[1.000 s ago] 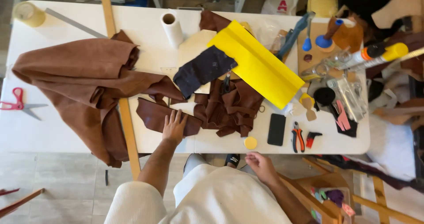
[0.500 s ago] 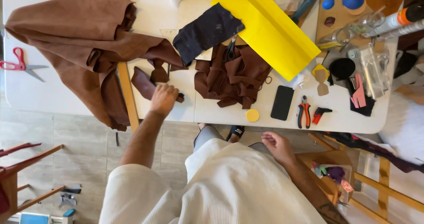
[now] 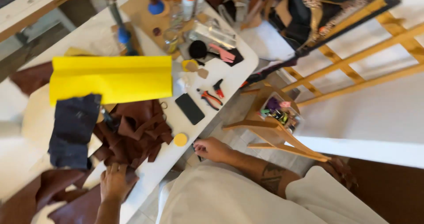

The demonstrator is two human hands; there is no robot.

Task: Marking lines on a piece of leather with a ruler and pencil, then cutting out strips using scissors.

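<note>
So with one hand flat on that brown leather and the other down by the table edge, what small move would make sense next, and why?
Probably bring the right hand up onto the table. The left hand lies flat on a brown leather piece, while the right hand sits below the table edge, gripping something small and dark that I cannot identify. The leather scraps lie close.

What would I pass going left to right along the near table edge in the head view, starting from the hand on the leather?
left hand on brown leather → yellow round disc → black phone → red-handled pliers → wooden stool
</note>
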